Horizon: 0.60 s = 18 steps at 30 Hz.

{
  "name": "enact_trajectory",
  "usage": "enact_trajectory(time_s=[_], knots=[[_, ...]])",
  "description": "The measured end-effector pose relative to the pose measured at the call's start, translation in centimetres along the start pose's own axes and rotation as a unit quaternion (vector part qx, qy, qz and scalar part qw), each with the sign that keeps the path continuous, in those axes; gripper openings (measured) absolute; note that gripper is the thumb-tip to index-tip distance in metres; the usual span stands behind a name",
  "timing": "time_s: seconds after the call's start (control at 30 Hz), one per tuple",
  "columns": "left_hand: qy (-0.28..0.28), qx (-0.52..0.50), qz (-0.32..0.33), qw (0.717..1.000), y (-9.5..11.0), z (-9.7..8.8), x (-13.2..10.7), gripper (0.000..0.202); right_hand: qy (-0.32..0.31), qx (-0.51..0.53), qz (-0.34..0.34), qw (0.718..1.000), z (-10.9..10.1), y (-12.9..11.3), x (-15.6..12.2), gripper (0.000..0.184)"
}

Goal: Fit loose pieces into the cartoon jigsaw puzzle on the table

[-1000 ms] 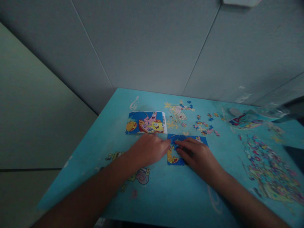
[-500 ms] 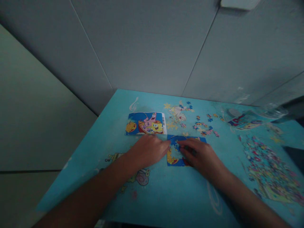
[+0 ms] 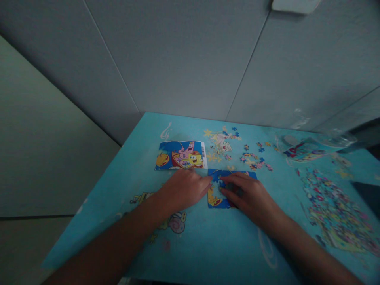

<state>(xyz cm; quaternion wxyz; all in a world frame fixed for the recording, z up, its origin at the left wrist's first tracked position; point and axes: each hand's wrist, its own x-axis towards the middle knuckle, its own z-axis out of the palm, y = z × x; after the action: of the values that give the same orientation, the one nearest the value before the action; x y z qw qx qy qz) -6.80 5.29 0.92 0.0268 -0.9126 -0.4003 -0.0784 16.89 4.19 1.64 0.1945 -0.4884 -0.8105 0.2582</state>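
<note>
- Jigsaw puzzle (image 3: 214, 201): blue and yellow, flat, partly assembled, interior gap visible; just right of frame centre.
- Blue piece (image 3: 221, 184): within puzzle outline; seating unclear.

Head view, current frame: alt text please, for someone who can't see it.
A person's left hand and right hand are at a partly filled cartoon jigsaw on a blue table. A picture card lies beyond, to its left; loose pieces, a clear container and many more small pieces lie rightward.
</note>
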Motion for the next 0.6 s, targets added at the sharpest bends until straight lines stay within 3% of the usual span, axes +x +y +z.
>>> enact_trajectory(time_s=[0.6], knots=[[0.000, 0.000, -0.003, 1.000, -0.06, 0.13, -0.13, 0.028, 0.027, 0.009, -0.014, 0.999, 0.35, 0.74, 0.04, 0.027]])
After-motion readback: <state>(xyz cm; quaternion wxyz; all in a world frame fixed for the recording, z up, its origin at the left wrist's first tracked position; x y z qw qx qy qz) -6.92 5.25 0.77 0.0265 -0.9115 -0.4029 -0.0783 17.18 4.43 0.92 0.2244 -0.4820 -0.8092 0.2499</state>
